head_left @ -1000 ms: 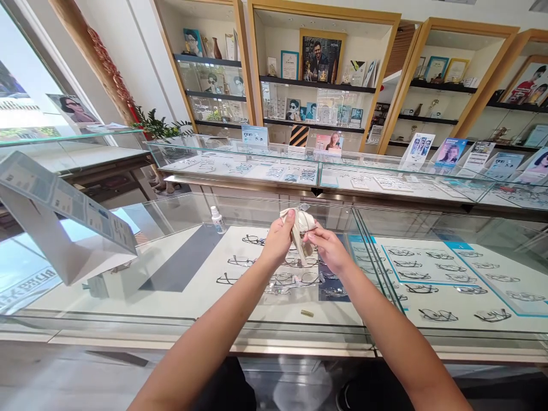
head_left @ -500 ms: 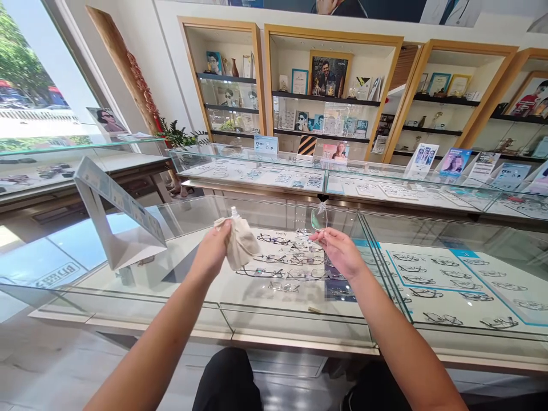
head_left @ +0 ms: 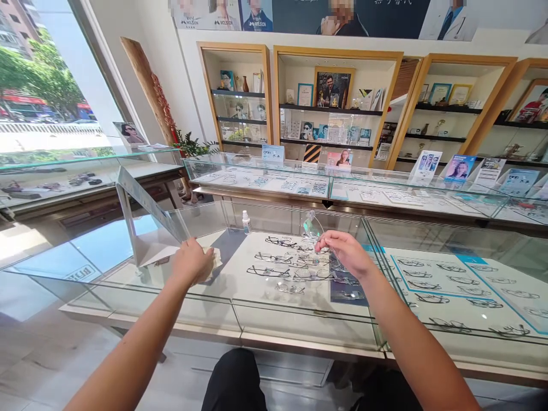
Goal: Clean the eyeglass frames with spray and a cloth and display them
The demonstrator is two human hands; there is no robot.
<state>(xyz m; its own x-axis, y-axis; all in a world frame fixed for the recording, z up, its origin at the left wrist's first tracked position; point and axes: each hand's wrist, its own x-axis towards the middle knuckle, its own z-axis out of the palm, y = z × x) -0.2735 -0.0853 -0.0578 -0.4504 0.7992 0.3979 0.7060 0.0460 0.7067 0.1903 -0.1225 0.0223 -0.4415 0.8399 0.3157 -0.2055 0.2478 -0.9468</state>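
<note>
My left hand (head_left: pixel 192 264) is low over the glass counter top, its fingers curled onto a beige cleaning cloth (head_left: pixel 216 265). Most of the cloth lies hidden behind the hand. My right hand (head_left: pixel 345 251) pinches a pair of thin-framed eyeglasses (head_left: pixel 312 227) by the frame, held up above the counter. One clear lens shows a greenish reflection; the rest of the glasses is hard to make out. A small white bottle (head_left: pixel 246 224) stands upright on the glass, between the hands and farther back.
The glass display counter (head_left: pixel 238 319) holds rows of eyeglasses (head_left: pixel 269 272) under its top. A tilted display stand (head_left: pixel 149 220) is left of my left hand. More counters and wall shelves (head_left: pixel 329 108) are behind, with several small sign cards (head_left: pixel 460 168).
My left hand has moved left and down with the cloth, away from the bottle, which now shows fully. My right hand still holds the eyeglasses at nearly the same place. The view has tilted up slightly.
</note>
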